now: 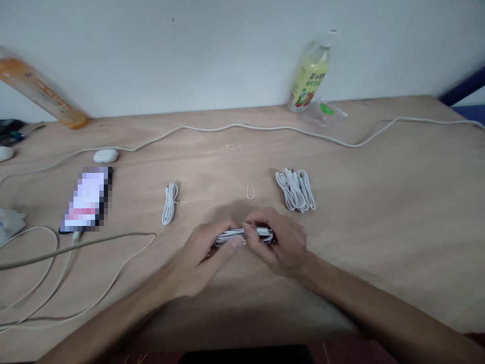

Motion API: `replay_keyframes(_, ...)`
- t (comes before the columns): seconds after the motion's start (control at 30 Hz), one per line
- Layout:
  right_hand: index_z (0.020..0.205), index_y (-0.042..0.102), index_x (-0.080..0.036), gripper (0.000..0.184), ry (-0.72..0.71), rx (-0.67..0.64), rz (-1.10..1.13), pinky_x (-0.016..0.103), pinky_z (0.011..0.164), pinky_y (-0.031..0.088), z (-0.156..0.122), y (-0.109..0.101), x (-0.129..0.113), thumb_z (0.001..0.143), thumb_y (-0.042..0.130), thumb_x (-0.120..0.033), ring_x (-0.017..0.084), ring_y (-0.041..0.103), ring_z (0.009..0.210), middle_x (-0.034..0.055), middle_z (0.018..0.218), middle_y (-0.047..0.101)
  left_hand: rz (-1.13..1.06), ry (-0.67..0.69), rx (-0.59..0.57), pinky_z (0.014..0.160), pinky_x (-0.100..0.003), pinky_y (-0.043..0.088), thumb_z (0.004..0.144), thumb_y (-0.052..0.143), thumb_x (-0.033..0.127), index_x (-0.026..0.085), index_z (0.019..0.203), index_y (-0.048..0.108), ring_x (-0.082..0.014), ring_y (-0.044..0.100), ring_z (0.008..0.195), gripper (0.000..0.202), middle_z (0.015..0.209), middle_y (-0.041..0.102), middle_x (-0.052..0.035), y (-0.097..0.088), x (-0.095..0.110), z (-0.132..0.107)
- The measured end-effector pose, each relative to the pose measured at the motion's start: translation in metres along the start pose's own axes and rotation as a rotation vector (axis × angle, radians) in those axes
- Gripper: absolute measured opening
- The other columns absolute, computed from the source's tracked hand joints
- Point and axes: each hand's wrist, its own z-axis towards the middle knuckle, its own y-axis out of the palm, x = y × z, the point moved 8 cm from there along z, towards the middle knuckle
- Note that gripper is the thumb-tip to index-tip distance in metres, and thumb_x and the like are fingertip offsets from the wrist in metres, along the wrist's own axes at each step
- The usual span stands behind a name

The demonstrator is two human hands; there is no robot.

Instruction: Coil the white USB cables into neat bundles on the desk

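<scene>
Between my two hands is a coiled white charging cable (230, 236), held just above the wooden table. My left hand (206, 250) grips its left end, thumb along the near side. My right hand (282, 240) closes round the right end, where a white plug shows, and its thumb and forefinger pinch at the coil's middle. What lies in that pinch is too small to make out. Beyond my hands lies a short bent white tie (250, 192). One bundled white cable (170, 203) rests to the left, and a pile of bundled cables (295, 189) to the right.
Farther back are loose ties (234, 146) and a long white cord (235, 126) across the table (379, 212). A lit phone (86, 199), plugged in, and a white case (105, 155) lie left. An orange bottle (45, 93) and a yellow-green bottle (310, 76) stand by the wall.
</scene>
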Motion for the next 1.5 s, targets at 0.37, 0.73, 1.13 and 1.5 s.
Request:
replay_keyframes(0.37,0.096,0.069,-0.021,0.018,-0.213,-0.036,-0.366,0.032,0.06,0.046,0.008,0.005,-0.012,0.109,0.059,-0.029,0.019,0.063,0.076,0.0082,0.091,0.073,-0.364,-0.239,0.1,0.046,-0.024,0.026,0.109,0.05,0.062,0.024,0.078,0.048,-0.0103,0.027,0.049,0.049,0.057,0.031,0.0098,0.009,-0.027,0.003)
replay_keyframes(0.73,0.075,0.05,-0.025,0.037,0.078,-0.106,-0.037,0.031,0.057,0.036,0.002,0.019,0.012,0.11,0.046,-0.013,0.014,0.046,0.055,-0.0035,0.065,0.056,0.306,0.206,0.241,0.061,-0.028,0.039,0.11,0.046,0.029,0.024,0.076,0.047,-0.0142,0.042,0.062,0.035,0.069,0.048,0.0035,-0.006,0.01,0.001)
replay_keyframes(1.13,0.081,0.062,-0.023,0.029,-0.275,-0.075,-0.425,0.036,0.056,0.037,0.003,0.016,-0.023,0.109,0.059,-0.029,0.019,0.055,0.061,0.0018,0.067,0.061,-0.028,-0.156,0.223,0.048,-0.028,0.024,0.114,0.042,0.051,0.023,0.06,0.041,-0.0106,0.029,0.049,0.061,0.053,0.033,0.0062,-0.004,-0.022,0.002)
replay_keyframes(1.5,0.071,0.045,-0.026,0.038,-0.013,-0.034,-0.081,0.031,0.056,0.037,0.005,0.012,-0.001,0.104,0.049,-0.007,0.013,0.045,0.055,-0.0044,0.061,0.052,0.496,0.39,0.29,0.056,-0.028,0.037,0.113,0.043,0.017,0.023,0.079,0.049,-0.0128,0.044,0.058,0.035,0.069,0.049,0.0041,-0.001,0.022,-0.007)
